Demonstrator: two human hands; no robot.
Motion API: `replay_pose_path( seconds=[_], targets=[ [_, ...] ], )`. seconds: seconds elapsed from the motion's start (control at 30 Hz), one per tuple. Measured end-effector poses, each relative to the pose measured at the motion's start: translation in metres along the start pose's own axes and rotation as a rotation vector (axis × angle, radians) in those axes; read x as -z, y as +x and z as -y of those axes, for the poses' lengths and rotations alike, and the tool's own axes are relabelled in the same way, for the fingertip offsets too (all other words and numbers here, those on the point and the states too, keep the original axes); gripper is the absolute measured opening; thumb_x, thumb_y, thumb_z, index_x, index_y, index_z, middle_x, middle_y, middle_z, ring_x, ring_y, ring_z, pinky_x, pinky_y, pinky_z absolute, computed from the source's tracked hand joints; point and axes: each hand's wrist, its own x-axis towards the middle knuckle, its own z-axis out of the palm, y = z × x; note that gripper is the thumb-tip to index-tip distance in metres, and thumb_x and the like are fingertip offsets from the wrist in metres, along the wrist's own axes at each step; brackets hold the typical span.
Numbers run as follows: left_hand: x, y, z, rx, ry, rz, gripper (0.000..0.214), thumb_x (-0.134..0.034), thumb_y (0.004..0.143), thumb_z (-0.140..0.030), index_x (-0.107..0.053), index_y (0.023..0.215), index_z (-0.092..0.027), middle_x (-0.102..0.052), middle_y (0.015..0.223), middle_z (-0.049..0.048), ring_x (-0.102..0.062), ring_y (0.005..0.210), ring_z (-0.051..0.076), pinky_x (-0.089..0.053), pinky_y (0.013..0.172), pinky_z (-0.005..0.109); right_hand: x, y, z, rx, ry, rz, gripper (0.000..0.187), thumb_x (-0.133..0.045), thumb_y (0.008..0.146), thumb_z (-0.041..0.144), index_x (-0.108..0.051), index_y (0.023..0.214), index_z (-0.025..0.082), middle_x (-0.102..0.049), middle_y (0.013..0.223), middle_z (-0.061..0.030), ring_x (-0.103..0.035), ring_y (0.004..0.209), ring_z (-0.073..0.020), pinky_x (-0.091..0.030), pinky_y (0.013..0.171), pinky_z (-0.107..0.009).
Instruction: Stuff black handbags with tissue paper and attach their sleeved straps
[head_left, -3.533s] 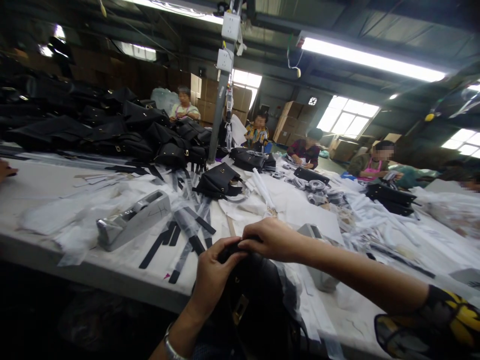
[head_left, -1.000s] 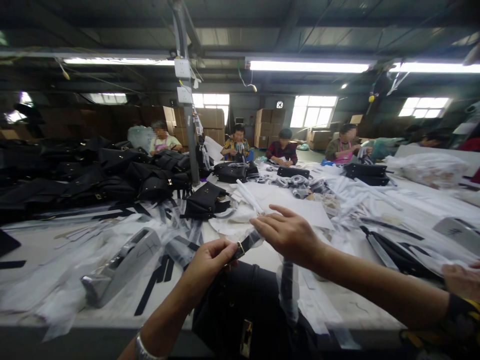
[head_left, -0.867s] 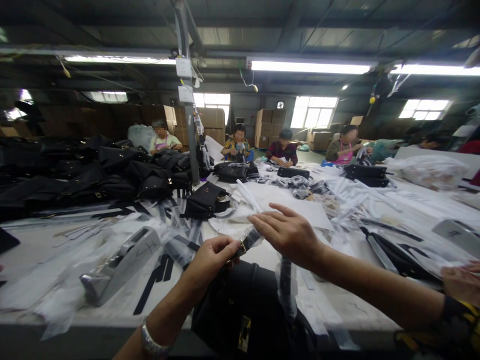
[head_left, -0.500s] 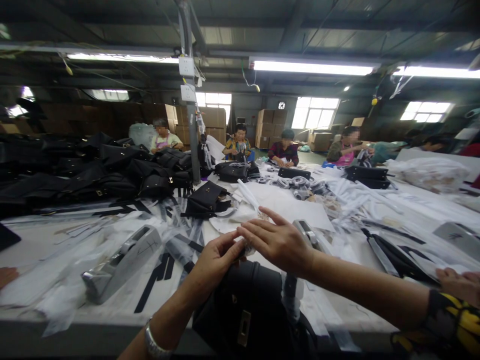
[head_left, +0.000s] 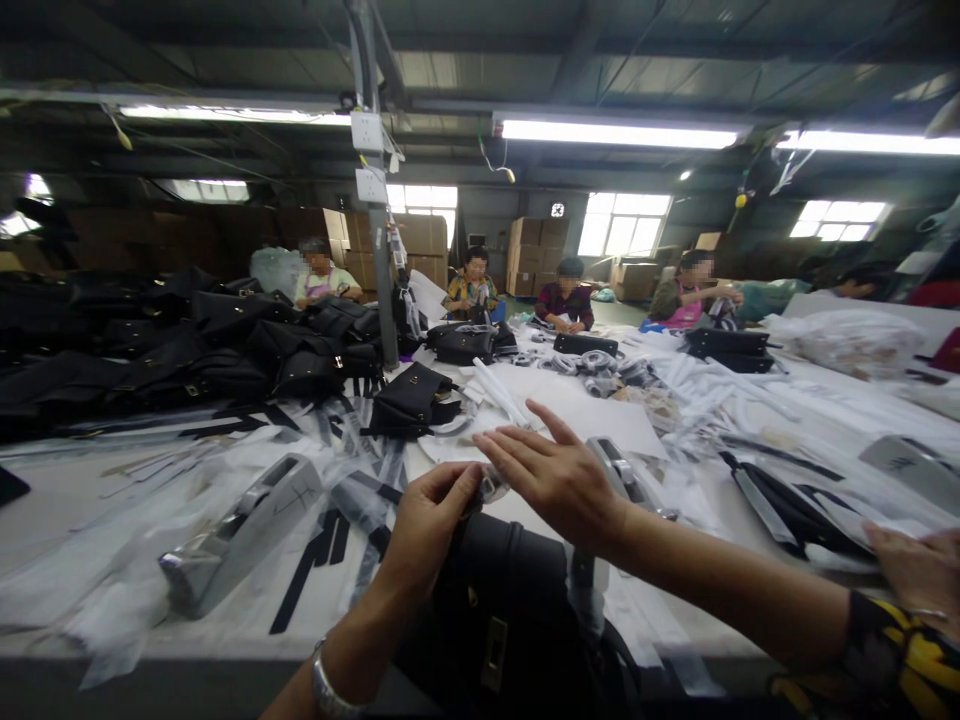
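Note:
A black handbag [head_left: 510, 570] with a gold clasp plate stands upright against the table's front edge, close to me. My left hand [head_left: 424, 525] has thumb and fingers pinched on a small piece wrapped in clear film [head_left: 491, 487] at the bag's top left; whether it is a strap or a handle I cannot make out. Flat and with fingers stretched out, my right hand [head_left: 559, 480] hovers just above and right of that piece, holding nothing. A film-wrapped strap [head_left: 583, 590] hangs down the bag's right side.
Grey tape dispensers [head_left: 244, 530] stand left and behind my right hand [head_left: 626, 475]. Black bags [head_left: 217, 340] are heaped at the far left, with one bag [head_left: 412, 400] ahead. A co-worker's hands [head_left: 911, 560] are at the right edge; several people sit across the table.
My right hand's fingers have lifted away from my left fingertips, exposing more of the film-wrapped piece. My left hand keeps its pinch. The view has shifted slightly.

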Motion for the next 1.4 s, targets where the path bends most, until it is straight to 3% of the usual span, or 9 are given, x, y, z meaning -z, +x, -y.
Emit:
replay_pose_path(
  seconds=[0.2, 0.33, 0.57, 0.77, 0.9, 1.0, 1.1, 1.2, 1.4],
  targets=[
    [0.006, -0.008, 0.006, -0.28, 0.214, -0.143, 0.019, -0.066, 0.089, -0.038, -0.074, 0.095, -0.022, -0.072, 0.1, 0.0043, -0.066, 0.096, 0.02, -0.052, 0.083, 0.027, 0.004, 0.003, -0.004, -0.01, -0.002, 0.027, 0.029, -0.046, 0.101, 0.012, -0.063, 0.125, 0.011, -0.074, 0.115, -0.0119, -0.068, 0.108, -0.0213, -0.039, 0.114, -0.05],
    [0.022, -0.003, 0.002, -0.466, 0.357, -0.006, 0.023, -0.06, 0.094, -0.027, -0.072, 0.114, -0.027, -0.07, 0.111, 0.0042, -0.066, 0.102, 0.019, -0.052, 0.089, 0.028, 0.004, 0.004, -0.004, 0.016, -0.018, 0.026, 0.029, -0.043, 0.102, 0.012, -0.063, 0.123, 0.01, -0.074, 0.113, -0.011, -0.069, 0.106, -0.0198, -0.038, 0.114, -0.048],
    [0.04, 0.006, -0.009, -0.824, 0.75, 0.123, 0.023, -0.057, 0.093, -0.012, -0.073, 0.108, -0.02, -0.071, 0.106, 0.0071, -0.068, 0.099, 0.017, -0.053, 0.09, 0.024, 0.005, 0.007, -0.004, 0.011, 0.004, 0.025, 0.028, -0.044, 0.102, 0.012, -0.063, 0.123, 0.012, -0.074, 0.114, -0.0087, -0.068, 0.105, -0.0187, -0.037, 0.115, -0.046],
    [0.07, -0.013, 0.036, -1.02, 0.967, 0.064, 0.037, -0.059, 0.089, -0.005, -0.069, 0.12, -0.024, -0.075, 0.109, 0.0073, -0.071, 0.099, 0.019, -0.053, 0.092, 0.026, 0.004, 0.002, -0.006, -0.024, 0.002, 0.072, 0.031, -0.046, 0.101, 0.013, -0.06, 0.129, 0.013, -0.073, 0.118, -0.0092, -0.067, 0.109, -0.0203, -0.034, 0.116, -0.047],
    [0.097, -0.026, 0.073, -0.897, 0.919, -0.006, 0.031, -0.057, 0.091, -0.007, -0.071, 0.112, -0.025, -0.075, 0.106, 0.0057, -0.072, 0.098, 0.018, -0.053, 0.089, 0.023, 0.003, -0.004, -0.013, -0.075, -0.019, 0.129, 0.034, -0.045, 0.099, 0.008, -0.062, 0.128, 0.014, -0.073, 0.118, -0.0083, -0.07, 0.103, -0.0214, -0.041, 0.109, -0.047],
    [0.101, -0.032, 0.082, -0.6, 0.679, -0.037, 0.019, -0.054, 0.096, -0.02, -0.071, 0.104, -0.025, -0.072, 0.115, 0.0067, -0.068, 0.108, 0.021, -0.053, 0.094, 0.029, 0.004, -0.008, -0.02, -0.161, -0.017, 0.168, 0.033, -0.051, 0.094, 0.006, -0.068, 0.119, 0.018, -0.077, 0.108, -0.0046, -0.073, 0.086, -0.0198, -0.054, 0.086, -0.035],
    [0.092, -0.032, 0.077, -0.279, 0.331, -0.044, 0.036, -0.044, 0.1, -0.041, -0.063, 0.124, -0.023, -0.066, 0.13, 0.0119, -0.067, 0.113, 0.026, -0.052, 0.098, 0.039, 0.003, -0.008, -0.027, -0.245, 0.0, 0.202, 0.034, -0.055, 0.091, 0.006, -0.071, 0.115, 0.024, -0.077, 0.105, -0.0009, -0.073, 0.08, -0.0182, -0.053, 0.066, -0.027],
    [0.076, -0.026, 0.068, -0.08, 0.22, 0.044, 0.046, -0.049, 0.097, -0.05, -0.064, 0.128, -0.02, -0.068, 0.127, 0.0129, -0.065, 0.116, 0.028, -0.048, 0.104, 0.043, -0.005, 0.004, -0.041, -0.292, 0.022, 0.182, 0.036, -0.054, 0.092, 0.009, -0.071, 0.116, 0.029, -0.077, 0.109, 0.0012, -0.073, 0.082, -0.0168, -0.051, 0.065, -0.024],
    [0.04, -0.015, 0.045, -0.022, 0.092, -0.047, 0.042, -0.076, 0.081, -0.038, -0.069, 0.12, -0.023, -0.073, 0.119, 0.0076, -0.07, 0.104, 0.025, -0.056, 0.09, 0.035, -0.023, 0.057, -0.078, -0.389, 0.106, 0.104, 0.036, -0.055, 0.091, 0.013, -0.072, 0.118, 0.031, -0.076, 0.111, 0.0015, -0.072, 0.09, -0.018, -0.049, 0.074, -0.026]
  ],
)
